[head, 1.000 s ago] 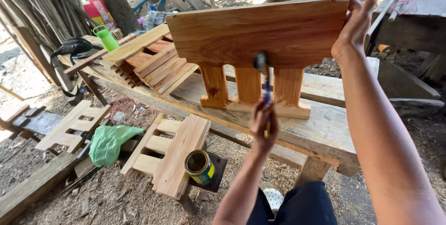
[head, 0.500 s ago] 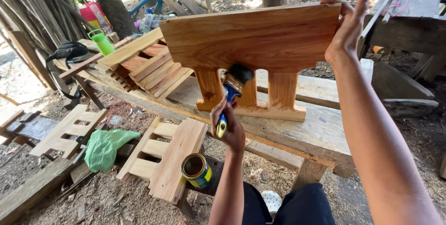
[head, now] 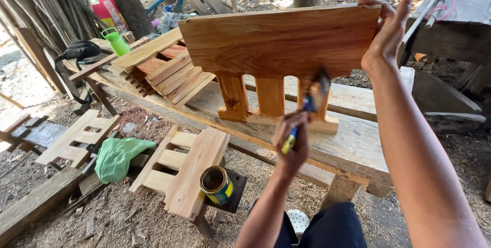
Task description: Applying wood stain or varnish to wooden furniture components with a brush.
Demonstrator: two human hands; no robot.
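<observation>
Standing open near the left hand [head: 291, 143], the can [head: 217, 185] looks perhaps empty.

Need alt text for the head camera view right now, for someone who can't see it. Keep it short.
The left hand holds a paintbrush against the right leg of a glossy wooden panel, which the right hand steadies upright on a plank workbench. Below, an open tin can sits beside an unfinished wooden piece and a green cloth.
</observation>
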